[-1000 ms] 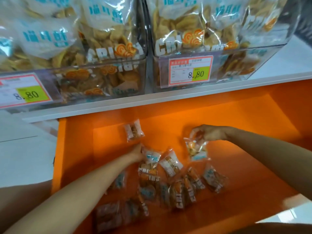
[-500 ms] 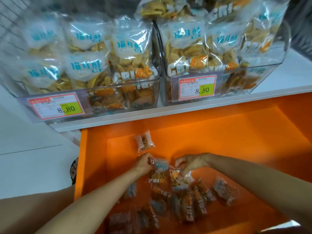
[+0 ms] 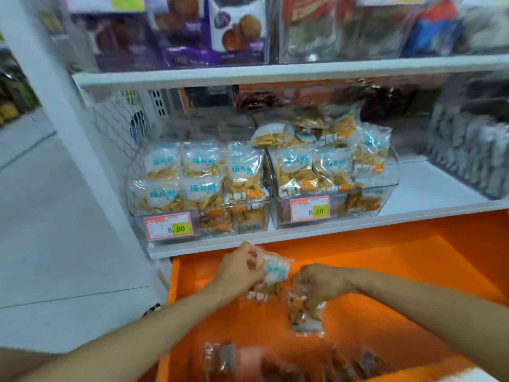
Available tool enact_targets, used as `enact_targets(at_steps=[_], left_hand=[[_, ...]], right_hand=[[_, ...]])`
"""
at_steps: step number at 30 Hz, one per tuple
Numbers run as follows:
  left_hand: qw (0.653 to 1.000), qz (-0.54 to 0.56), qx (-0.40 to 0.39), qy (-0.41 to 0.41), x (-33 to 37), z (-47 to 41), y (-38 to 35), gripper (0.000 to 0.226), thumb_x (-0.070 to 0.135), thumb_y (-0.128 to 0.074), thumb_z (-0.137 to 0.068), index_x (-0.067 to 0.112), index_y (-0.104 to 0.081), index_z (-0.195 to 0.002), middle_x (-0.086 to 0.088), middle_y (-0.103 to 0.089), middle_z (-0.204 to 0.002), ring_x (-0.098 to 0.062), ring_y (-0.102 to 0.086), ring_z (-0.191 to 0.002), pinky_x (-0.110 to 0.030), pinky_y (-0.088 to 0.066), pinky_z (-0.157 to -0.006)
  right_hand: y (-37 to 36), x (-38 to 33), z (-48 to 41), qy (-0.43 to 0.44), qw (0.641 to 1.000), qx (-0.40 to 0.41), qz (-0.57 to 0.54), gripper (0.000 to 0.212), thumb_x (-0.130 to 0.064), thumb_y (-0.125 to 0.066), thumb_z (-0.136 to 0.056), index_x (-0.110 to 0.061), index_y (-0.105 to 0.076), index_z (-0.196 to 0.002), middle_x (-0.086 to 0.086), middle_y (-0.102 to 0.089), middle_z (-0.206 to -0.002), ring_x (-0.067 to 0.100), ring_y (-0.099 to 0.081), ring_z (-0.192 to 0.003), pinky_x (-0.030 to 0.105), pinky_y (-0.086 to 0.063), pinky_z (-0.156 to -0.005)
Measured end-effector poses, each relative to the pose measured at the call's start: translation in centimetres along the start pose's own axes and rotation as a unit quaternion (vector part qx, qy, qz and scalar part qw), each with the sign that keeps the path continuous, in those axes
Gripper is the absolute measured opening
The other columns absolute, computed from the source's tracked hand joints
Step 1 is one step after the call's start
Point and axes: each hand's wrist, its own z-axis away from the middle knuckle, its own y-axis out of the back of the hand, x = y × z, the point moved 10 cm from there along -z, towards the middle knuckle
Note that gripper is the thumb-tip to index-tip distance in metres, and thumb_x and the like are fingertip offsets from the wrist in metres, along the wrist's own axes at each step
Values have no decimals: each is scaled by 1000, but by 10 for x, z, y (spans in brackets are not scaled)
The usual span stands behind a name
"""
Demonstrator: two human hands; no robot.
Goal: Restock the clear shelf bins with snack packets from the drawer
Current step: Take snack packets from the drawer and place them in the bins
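Seemingly, packet (image 3: 276,271) inside left grip (image 3: 240,271).

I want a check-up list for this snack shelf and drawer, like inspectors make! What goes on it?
Surface: orange drawer, open below the white shelf.
Job's things: left bin and right bin, both full of snack packets; loose packets lie blurred in the drawer.
Clutter: nothing seen.
Grips: left hand grips a blue-labelled packet; right hand pinches a hanging packet.
Cables: nothing seen.
Surroundings: price tags reading 8.80 on both bins; purple biscuit packs on the shelf above; pale floor at left.
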Motion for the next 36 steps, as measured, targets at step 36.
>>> enact_targets(at_steps=[36], left_hand=[[969,-84,233,15,124,-139,170,36,23,-43,-98,6,-50,-129,-21,-57,-125,-36,-55,-112,-37,-44,-93]], right_hand=[[273,22,93,3,761,625,174,52,-57,-43,-83,-21,-70,-109,11,-55,-127,31,-54,-100,40,-46,-85]])
